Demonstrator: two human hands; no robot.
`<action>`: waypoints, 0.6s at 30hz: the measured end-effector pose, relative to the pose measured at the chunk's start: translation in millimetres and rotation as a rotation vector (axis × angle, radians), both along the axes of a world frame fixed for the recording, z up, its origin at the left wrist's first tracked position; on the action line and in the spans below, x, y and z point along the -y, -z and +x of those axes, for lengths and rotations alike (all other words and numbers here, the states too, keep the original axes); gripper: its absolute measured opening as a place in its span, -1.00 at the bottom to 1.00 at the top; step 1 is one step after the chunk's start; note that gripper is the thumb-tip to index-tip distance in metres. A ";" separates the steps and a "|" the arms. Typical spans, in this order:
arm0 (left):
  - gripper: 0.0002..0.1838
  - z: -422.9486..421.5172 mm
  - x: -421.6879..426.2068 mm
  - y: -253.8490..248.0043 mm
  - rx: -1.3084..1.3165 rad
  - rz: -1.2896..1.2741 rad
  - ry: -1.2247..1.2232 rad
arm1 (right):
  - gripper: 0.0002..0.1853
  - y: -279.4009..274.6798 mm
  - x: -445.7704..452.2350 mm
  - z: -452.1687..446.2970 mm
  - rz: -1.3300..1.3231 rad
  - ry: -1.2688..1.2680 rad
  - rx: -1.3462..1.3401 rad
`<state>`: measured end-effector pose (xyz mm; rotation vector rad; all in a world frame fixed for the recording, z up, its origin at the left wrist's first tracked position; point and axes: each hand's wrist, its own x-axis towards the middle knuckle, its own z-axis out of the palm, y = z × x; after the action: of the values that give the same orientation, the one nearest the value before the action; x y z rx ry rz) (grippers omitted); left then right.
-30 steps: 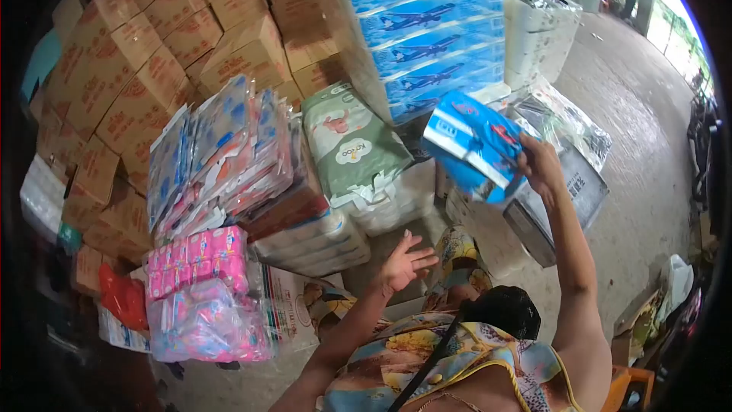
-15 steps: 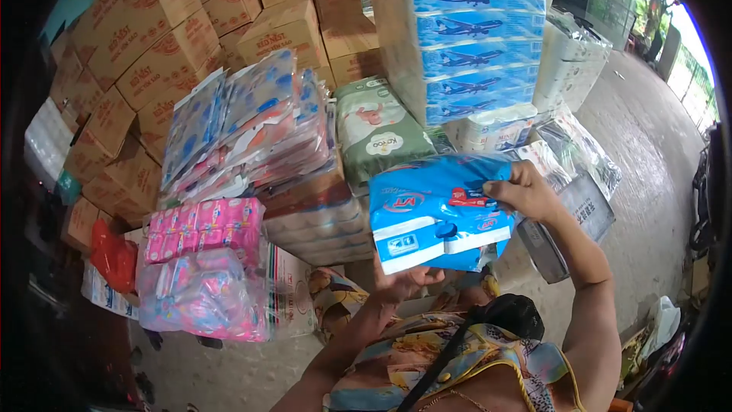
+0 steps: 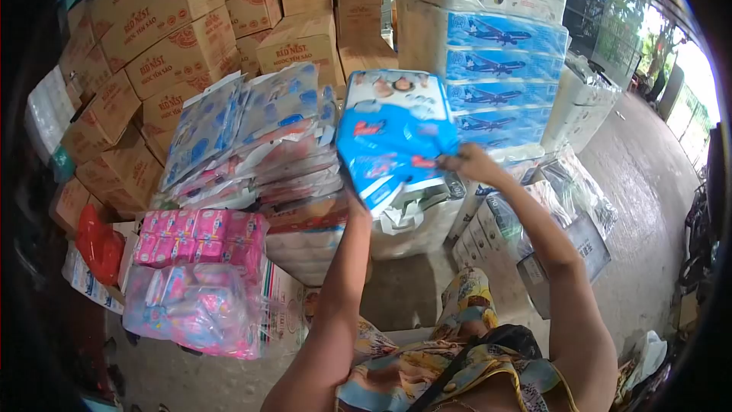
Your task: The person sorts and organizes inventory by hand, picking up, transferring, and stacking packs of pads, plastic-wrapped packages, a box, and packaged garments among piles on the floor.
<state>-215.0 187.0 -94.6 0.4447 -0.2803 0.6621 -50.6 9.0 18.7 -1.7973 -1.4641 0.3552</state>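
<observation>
A blue and white plastic package (image 3: 396,133) is held up in front of me, over the spot where the green package sat, which it now mostly hides. My right hand (image 3: 470,164) pinches its lower right corner. At its lower left edge is my left hand (image 3: 355,200), whose fingers are hidden behind the package. To the left lies a pile of flat plastic-wrapped packs (image 3: 278,118) with blue patterns. Below the package a white bag with handles (image 3: 412,225) stands on the floor.
Brown cartons (image 3: 179,53) are stacked at the back left. Tall blue tissue packs (image 3: 499,69) rise at the back. Pink packs (image 3: 198,236) lie at the left, near a red bag (image 3: 99,244). Boxes and a grey case (image 3: 587,248) stand at the right.
The blue package has moved up and away from my body, and its printed white face now shows. My left hand has reached forward along with it; my right hand still grips its corner.
</observation>
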 end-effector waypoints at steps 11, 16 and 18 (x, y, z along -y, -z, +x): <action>-0.32 50.7 -57.8 105.5 -0.333 -0.209 -0.076 | -0.75 92.5 -62.1 33.0 0.042 0.254 -0.182; -0.44 74.7 -89.3 114.5 -0.247 0.547 -0.357 | -0.68 88.9 -94.1 34.7 0.000 0.445 0.001; -0.47 77.7 -105.1 124.6 -0.378 0.320 -0.186 | -0.68 93.9 -101.8 35.0 0.003 0.483 -0.003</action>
<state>-137.2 292.1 -219.3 0.8973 0.0168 0.7018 -15.7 110.8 -75.2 -2.0695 -0.9796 0.1084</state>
